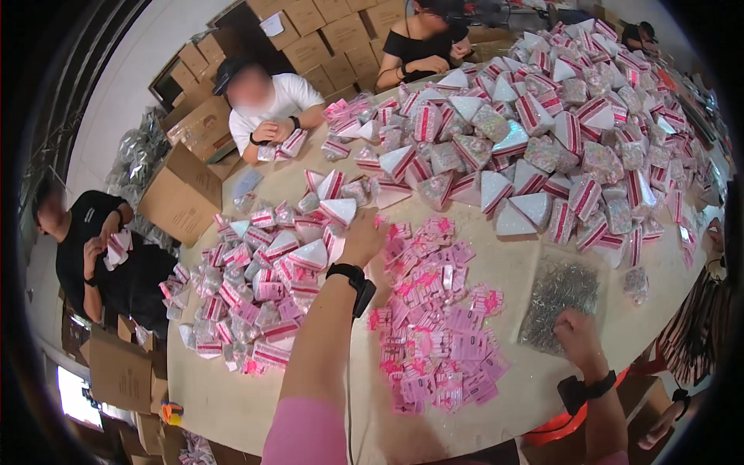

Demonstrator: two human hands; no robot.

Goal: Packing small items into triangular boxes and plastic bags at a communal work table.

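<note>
My left hand (363,237) reaches forward to the edge of a heap of small clear packets with pink-and-white labels (267,248). It is right beside a packet with a white triangular top (339,211); its fingers are mostly hidden, so a grip cannot be made out. My right hand (577,335) is closed, fingers curled, over the near right part of a clear bag of small thin metal pieces (559,298). Anything within those fingers is too small to name. Between my arms lies a spread of flat pink cards (446,325), some with bright pink details.
A large mound of similar packets (542,139) covers the table's far right. Three people (267,108) work around the far and left sides, with others partly visible at right. Open cardboard boxes (182,194) stand by the left edge; stacked cartons (333,43) rise behind.
</note>
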